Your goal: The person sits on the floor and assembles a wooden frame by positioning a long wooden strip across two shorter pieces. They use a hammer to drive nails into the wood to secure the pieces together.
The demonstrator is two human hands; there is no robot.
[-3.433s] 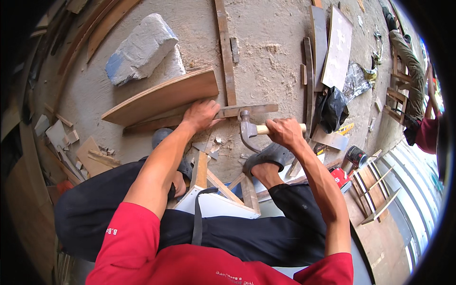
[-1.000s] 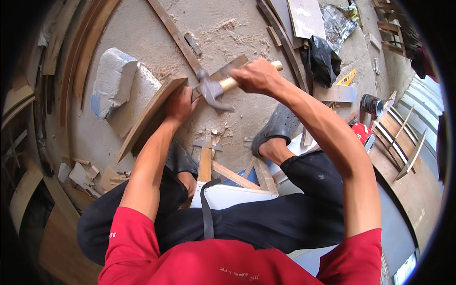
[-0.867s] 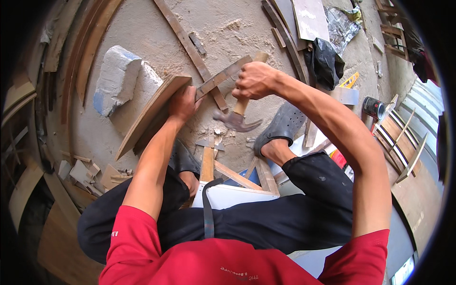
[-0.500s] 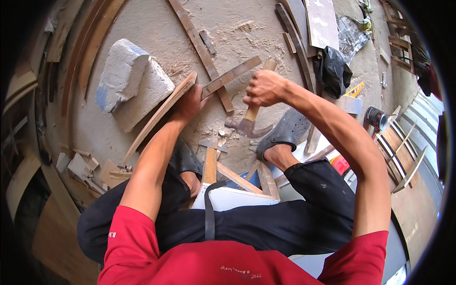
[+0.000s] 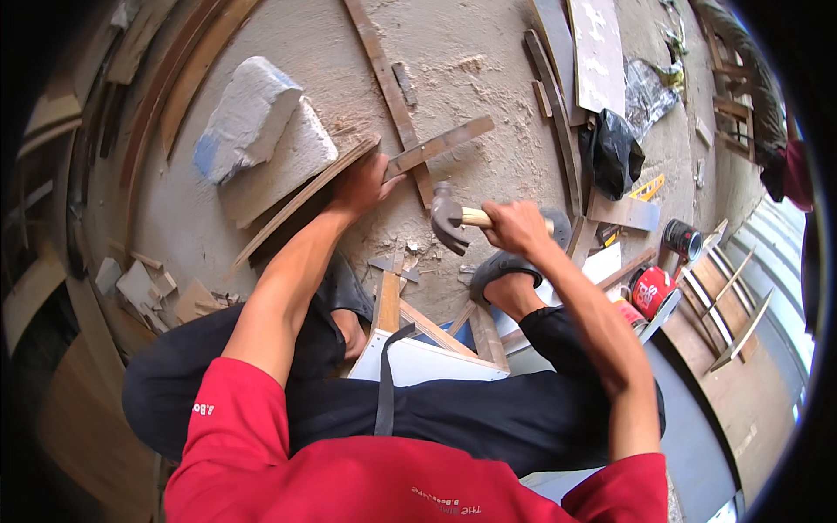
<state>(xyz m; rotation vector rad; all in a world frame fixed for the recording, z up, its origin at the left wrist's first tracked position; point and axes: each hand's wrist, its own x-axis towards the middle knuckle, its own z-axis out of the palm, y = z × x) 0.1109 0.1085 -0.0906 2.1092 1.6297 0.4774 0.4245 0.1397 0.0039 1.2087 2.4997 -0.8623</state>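
Note:
My left hand is closed at the near end of a short wooden strip, its thumb along the strip; some fingers are hidden. The strip slants up to the right across a longer wooden batten. Beside the same hand, a long plank leans at its left. My right hand is wrapped around the wooden handle of a claw hammer. The dark hammer head points left, its claw toward me, just right of the batten's near end and apart from the strip.
Two pale blocks lie left of the plank. A white-faced wooden frame stands between my legs. Right are a black plastic bag, a dark can and a red can. Wood chips litter the floor.
The hammer has turned from head-toward-me to head-left. My right hand has moved nearer and slightly right. My left hand stays at the strip while the whole view shifts a little.

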